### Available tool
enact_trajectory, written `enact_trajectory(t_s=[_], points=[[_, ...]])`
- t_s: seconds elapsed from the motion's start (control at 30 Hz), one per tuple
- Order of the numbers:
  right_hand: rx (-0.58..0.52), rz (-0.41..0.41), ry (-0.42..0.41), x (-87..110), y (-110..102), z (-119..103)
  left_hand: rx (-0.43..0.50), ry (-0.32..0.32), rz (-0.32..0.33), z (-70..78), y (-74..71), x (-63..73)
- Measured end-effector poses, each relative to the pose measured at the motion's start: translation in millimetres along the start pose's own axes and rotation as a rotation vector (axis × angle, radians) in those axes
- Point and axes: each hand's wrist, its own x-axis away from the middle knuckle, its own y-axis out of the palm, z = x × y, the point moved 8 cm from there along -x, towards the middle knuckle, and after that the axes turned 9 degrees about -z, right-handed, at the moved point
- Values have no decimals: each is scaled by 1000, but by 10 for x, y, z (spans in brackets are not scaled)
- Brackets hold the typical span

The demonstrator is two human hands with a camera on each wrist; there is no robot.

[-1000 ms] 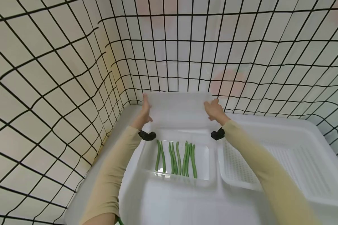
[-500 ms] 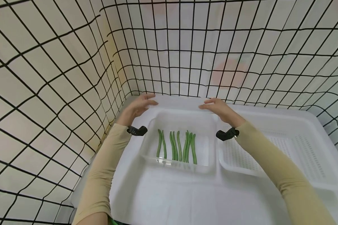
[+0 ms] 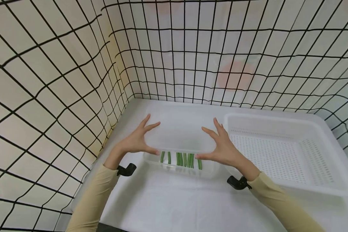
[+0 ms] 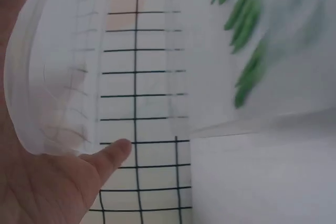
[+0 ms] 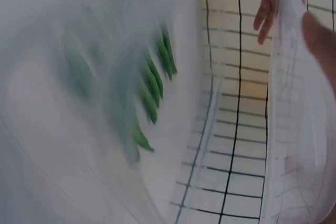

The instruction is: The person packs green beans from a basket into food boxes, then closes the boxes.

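Note:
A translucent plastic lid [image 3: 179, 127] spans the space between my two hands and veils the rear of the container beneath. My left hand [image 3: 133, 140] holds its left side, thumb at the near edge and fingers spread. On the right side, my right hand [image 3: 224, 149] grips it likewise. The clear container [image 3: 181, 170] stands on the white surface, its front wall visible below the lid. Several green beans [image 3: 184, 159] lie side by side in it. The lid [image 4: 50, 77] is raised apart from the container in the left wrist view.
A white perforated basket [image 3: 266, 158] stands close on the right. Black wire mesh [image 3: 184, 61] rises behind and along the left side. A white cloth [image 3: 174, 203] covers the surface in front.
The lid was held up behind the container a second ago. Both hands dipped at the back, then came nearer with the lid, which now overlaps the container and part of the beans.

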Motion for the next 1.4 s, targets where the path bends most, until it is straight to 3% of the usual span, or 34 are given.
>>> enact_trajectory(t_s=[0.2,0.37,0.53,0.67,0.97,1.2,1.4], points=[[6,125,-92,317,345,-91,47,65,6,-125,325,248],[32,263,-177,476,452,-171,67,113,30,-202,448,288],[103,311,-233,533,517,-202,58,135,45,-260,516,282],[133,302,-233,531,516,-136,82,146,58,-265,557,236],[42,168,-86,477,614,190,51,111,24,-271,631,78],[46,172,-85,438,676,231,38,56,-30,-339,628,41],[32,171,-67,452,687,226,38,38,-35,-338,650,82]])
